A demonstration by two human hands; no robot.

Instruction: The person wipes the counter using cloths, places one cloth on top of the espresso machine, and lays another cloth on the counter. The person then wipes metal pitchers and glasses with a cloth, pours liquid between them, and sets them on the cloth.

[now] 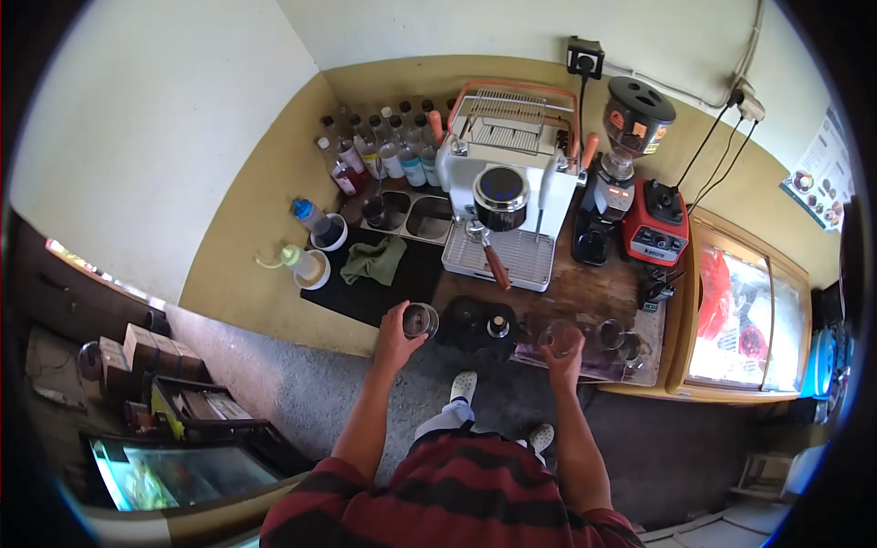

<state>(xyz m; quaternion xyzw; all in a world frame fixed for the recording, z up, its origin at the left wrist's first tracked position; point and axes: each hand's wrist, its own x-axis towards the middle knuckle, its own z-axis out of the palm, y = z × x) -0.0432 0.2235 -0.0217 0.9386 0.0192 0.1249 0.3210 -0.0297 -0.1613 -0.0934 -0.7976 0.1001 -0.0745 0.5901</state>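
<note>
My left hand (396, 340) is closed around a clear glass cup (422, 320) at the counter's front edge, beside the black mat. Something dark shows inside or through this cup. My right hand (565, 363) grips another clear glass (557, 336), which looks see-through, at the front of the wooden counter. Between my hands sits a black tamping stand (470, 315) with a metal-topped tamper (498, 327) on it. To the right of my right hand stand more clear glasses (609, 333).
An espresso machine (501, 196) with a wooden-handled portafilter (493, 260) stands behind. Right of it are a coffee grinder (607, 201) and a red blender base (655, 228). A green cloth (373, 261), squeeze bottles (306, 265) and several syrup bottles (388, 157) are at left.
</note>
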